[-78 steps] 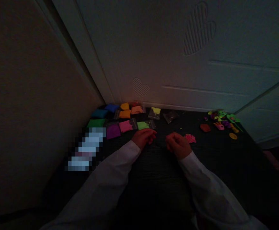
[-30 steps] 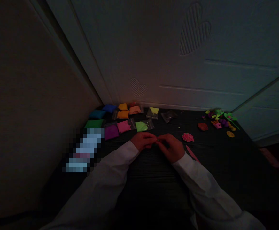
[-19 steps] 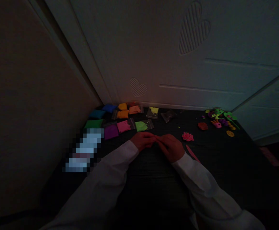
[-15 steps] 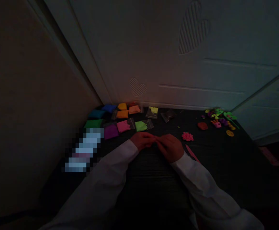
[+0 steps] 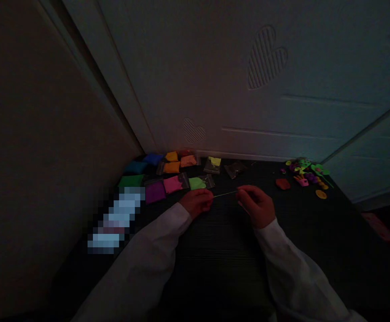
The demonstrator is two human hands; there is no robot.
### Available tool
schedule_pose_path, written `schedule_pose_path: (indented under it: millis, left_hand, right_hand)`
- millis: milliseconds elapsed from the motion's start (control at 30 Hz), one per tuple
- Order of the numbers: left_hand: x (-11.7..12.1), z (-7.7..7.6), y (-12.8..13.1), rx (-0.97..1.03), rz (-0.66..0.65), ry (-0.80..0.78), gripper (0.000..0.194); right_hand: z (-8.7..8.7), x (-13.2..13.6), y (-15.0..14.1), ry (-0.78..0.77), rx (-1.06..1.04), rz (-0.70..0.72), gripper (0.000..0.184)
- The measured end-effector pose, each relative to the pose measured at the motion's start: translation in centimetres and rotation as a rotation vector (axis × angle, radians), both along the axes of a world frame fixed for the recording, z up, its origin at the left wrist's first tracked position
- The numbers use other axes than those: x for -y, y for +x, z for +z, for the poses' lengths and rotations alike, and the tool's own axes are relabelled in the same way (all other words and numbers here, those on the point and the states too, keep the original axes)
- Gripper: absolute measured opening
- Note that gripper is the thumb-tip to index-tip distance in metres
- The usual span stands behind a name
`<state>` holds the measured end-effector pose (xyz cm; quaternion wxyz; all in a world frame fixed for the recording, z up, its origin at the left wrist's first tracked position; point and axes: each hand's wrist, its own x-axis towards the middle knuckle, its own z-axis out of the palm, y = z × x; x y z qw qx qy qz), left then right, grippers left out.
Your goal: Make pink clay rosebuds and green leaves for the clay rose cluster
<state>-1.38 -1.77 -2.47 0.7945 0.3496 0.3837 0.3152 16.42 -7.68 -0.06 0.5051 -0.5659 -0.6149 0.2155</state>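
Observation:
A thin, pale, straight strand spans the gap between my two hands above the dark table; its material is too small to make out. My left hand is closed on the strand's left end, fingers curled together. At the other end, my right hand pinches it between thumb and fingertips. The pink ruffled clay piece and pink knife do not show, as my right hand and sleeve cover that spot. Just beyond my left hand lies a bag of light green clay.
Several clay bags, among them pink, purple and green, lie at the back left near a blurred bright rectangle. A red lump, a yellow disc and small coloured clay figures sit at right. A white panel stands behind.
My hands, together before, have drawn apart, my right hand moving right. The pale strand now shows between them. My right hand and sleeve now hide the pink ruffled piece and pink knife.

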Motion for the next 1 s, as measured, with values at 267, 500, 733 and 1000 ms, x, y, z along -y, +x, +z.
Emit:
schedule_pose_path:
  millis: [267,500,733,1000]
  left_hand:
    - [0.2,0.2,0.0,0.008,-0.029,-0.004,0.026]
    - [0.5,0.1,0.1,0.025,-0.071,0.006,0.025]
    - [0.7,0.2,0.4,0.025,-0.067,0.022,0.024]
    - [-0.4,0.4,-0.3,0.022,0.050,0.025,0.023]
  right_hand:
    - [-0.4,-0.1,-1.0,-0.037,0.043,0.078,0.019]
    - [-0.8,0.2,-2.0,-0.012,0.210,0.212,0.017]
    - [-1.0,0.2,-2.0,-0.052,0.191,0.227,0.015]
    - [-0.1,0.0,-0.8,-0.214,-0.162,0.159,0.021]
